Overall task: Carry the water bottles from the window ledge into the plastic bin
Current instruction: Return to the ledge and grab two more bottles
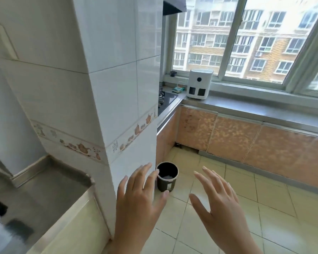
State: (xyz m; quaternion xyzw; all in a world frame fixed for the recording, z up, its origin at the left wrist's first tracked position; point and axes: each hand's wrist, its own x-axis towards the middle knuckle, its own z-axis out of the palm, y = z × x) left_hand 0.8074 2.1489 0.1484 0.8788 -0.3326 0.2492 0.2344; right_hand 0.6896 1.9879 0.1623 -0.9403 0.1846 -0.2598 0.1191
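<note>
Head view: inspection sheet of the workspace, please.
Surface: grey countertop under the window, mostly bare.
Job's things: no water bottles or plastic bin seen.
Clutter: white appliance on the countertop; small dark bin on the floor by the tiled pillar.
Grippers: left hand and right hand both open, empty, fingers spread.
Cables: nothing seen.
Surroundings: gas hob behind the pillar; steel sink counter at left; apartment blocks outside.

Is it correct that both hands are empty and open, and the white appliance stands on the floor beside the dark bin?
Not quite. The head view shows the white appliance on the counter under the window, far from the dark bin, which stands on the floor. The left hand and right hand are indeed empty and open.
</note>
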